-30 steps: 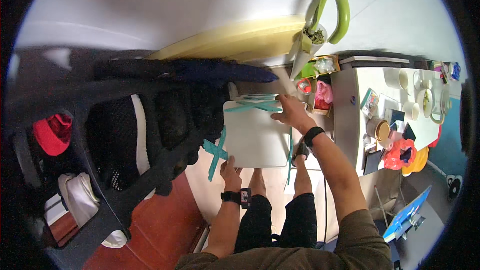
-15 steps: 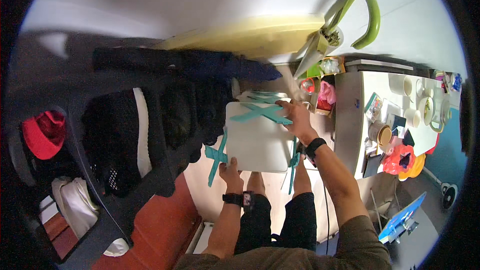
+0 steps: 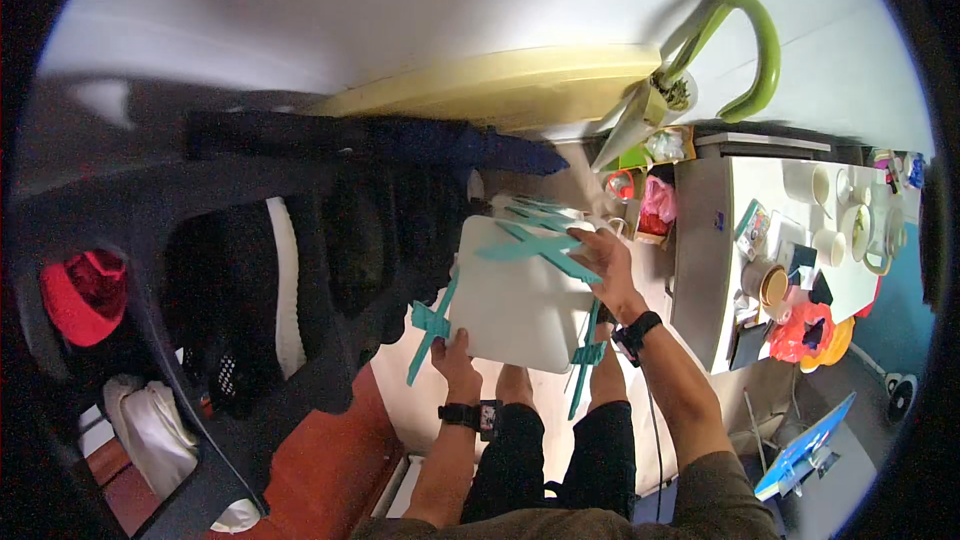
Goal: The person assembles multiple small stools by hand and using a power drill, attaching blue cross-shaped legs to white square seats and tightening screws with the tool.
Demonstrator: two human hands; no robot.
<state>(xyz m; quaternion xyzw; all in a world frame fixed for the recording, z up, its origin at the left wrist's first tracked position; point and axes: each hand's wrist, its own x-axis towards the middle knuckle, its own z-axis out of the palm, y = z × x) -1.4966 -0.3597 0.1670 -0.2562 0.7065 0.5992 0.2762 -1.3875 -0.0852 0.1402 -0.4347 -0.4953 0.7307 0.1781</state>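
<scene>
Head view: both hands hold a white square tabletop (image 3: 520, 295) with teal folding legs (image 3: 540, 248), tilted above the person's knees. Left hand (image 3: 455, 352) is closed on the near lower edge, beside a teal leg (image 3: 430, 325) that hangs off the left side. Right hand (image 3: 610, 260) is clamped on the upper right edge, fingers over the crossed teal legs. Another teal leg (image 3: 588, 355) hangs just below the right wrist. A grey cabinet (image 3: 700, 270) stands just right of the tabletop.

One white folding table (image 3: 520, 305), four teal legs (image 3: 430, 325), two hands (image 3: 455, 355), two wristwatches (image 3: 637, 327).
</scene>
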